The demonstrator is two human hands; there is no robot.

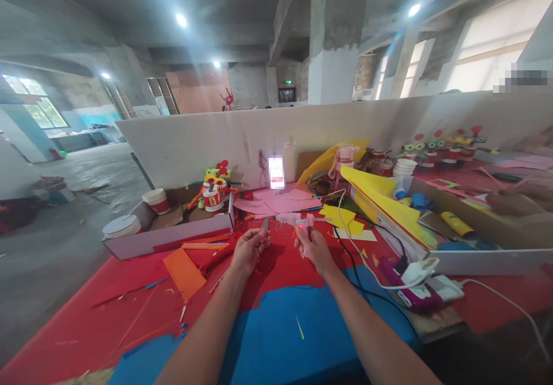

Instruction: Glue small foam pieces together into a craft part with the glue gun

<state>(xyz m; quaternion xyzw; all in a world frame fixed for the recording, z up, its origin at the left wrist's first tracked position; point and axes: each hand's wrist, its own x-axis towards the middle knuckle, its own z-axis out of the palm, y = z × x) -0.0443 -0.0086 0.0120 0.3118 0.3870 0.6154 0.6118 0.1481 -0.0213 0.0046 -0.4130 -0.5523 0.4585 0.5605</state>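
My right hand (315, 250) is wrapped round the handle of a pink hot glue gun (305, 222), which has a small red light on its body. The glue gun's nozzle points left, towards my left hand (250, 249). The fingers of that hand are pinched together, and a bit of red shows at their tips, too small to name. Just beyond them a dark pointed blade (265, 223) lies on the red tabletop (285, 270). Pink paper sheets (276, 200) are spread behind the glue gun, and yellow paper pieces (344, 219) lie to its right.
A finished paper-cup figure (215, 186) stands by a box (173, 237) on the left. A larger box (488, 261) with paper rolls is at right, near a purple power strip (406, 287) and cables. Blue sheets (294, 333) cover the front. A white partition (207, 134) runs behind.
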